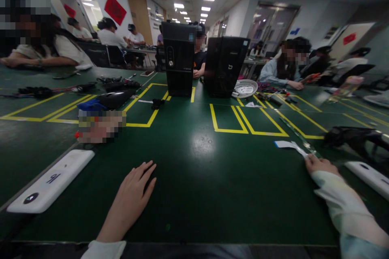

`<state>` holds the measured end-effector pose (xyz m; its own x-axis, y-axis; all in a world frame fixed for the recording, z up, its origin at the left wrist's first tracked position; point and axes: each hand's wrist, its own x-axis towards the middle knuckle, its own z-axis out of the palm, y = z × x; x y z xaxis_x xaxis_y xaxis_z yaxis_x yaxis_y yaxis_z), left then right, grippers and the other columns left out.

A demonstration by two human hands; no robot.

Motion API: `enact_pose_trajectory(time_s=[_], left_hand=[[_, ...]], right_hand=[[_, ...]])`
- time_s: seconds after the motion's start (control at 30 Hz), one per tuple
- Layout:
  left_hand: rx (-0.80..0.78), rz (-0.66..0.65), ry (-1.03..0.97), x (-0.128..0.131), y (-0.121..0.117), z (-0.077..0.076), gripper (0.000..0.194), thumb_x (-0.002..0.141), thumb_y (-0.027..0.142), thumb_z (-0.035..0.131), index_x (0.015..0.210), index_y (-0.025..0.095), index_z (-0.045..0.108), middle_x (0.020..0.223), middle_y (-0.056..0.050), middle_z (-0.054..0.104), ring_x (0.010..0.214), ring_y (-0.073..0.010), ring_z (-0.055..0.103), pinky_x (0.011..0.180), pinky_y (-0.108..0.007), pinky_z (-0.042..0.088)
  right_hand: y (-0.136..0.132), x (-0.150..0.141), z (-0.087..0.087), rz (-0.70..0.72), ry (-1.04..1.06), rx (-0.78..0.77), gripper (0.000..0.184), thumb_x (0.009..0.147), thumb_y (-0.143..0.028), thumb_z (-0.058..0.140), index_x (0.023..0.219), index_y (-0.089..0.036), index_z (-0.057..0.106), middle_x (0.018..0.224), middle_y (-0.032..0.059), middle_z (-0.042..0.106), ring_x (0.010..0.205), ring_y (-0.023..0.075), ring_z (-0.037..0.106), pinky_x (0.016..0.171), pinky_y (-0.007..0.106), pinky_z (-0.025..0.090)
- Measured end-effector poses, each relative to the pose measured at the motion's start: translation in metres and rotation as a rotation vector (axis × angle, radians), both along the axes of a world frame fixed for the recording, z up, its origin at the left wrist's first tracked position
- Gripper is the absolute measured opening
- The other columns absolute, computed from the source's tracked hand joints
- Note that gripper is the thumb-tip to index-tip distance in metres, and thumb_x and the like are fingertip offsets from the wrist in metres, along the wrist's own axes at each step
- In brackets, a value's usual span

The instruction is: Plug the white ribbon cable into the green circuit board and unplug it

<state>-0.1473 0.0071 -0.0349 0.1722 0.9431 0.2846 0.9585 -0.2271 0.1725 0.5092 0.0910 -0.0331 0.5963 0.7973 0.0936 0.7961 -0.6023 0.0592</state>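
Note:
My left hand lies flat on the green tabletop, palm down, its fingers stretched out and nothing held. At the right, my right hand is closed at the end of a white ribbon cable with a blue tip. Beside that cable a thin green circuit-board strip runs from the same hand towards the back; whether the fingers grip it too is hidden. Left of my left hand lies a long white device with a dark round spot. A similar white device is by my right sleeve.
Two black computer towers stand across the table. Yellow tape rectangles mark its surface. A white basket, tangled black cables, a blue-and-black item and a black strapped object lie around. Several people sit nearby.

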Motion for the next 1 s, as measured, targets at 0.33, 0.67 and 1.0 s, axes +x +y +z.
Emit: enact_pose_trajectory(time_s=[0.33, 0.67, 1.0], left_hand=[[-0.001, -0.005, 0.023, -0.002, 0.001, -0.001, 0.053, 0.094, 0.046, 0.034, 0.136, 0.018, 0.050, 0.141, -0.012, 0.051, 0.129, -0.0281, 0.048, 0.108, -0.051, 0.037], [0.008, -0.012, 0.030, -0.004, 0.001, -0.003, 0.053, 0.094, 0.047, 0.035, 0.136, 0.019, 0.049, 0.141, -0.013, 0.051, 0.128, -0.0293, 0.049, 0.106, -0.052, 0.039], [0.034, -0.022, 0.007, -0.003, 0.002, -0.003, 0.053, 0.093, 0.046, 0.035, 0.134, 0.017, 0.051, 0.140, -0.012, 0.052, 0.127, -0.0290, 0.050, 0.108, -0.051, 0.037]], right_hand=[[-0.001, -0.024, 0.016, -0.111, 0.125, 0.024, 0.060, 0.094, -0.048, 0.018, 0.137, -0.021, 0.050, 0.143, 0.0218, 0.040, 0.127, 0.0390, 0.042, 0.095, 0.054, 0.039], [0.000, -0.021, 0.012, -0.098, 0.103, 0.054, 0.058, 0.093, -0.047, 0.022, 0.129, -0.017, 0.057, 0.137, 0.0227, 0.047, 0.121, 0.0403, 0.048, 0.090, 0.055, 0.043], [0.009, -0.018, 0.002, 0.263, 0.020, 0.177, 0.042, 0.086, -0.032, 0.039, 0.109, -0.009, 0.066, 0.126, 0.0228, 0.058, 0.120, 0.0328, 0.052, 0.100, 0.045, 0.043]])
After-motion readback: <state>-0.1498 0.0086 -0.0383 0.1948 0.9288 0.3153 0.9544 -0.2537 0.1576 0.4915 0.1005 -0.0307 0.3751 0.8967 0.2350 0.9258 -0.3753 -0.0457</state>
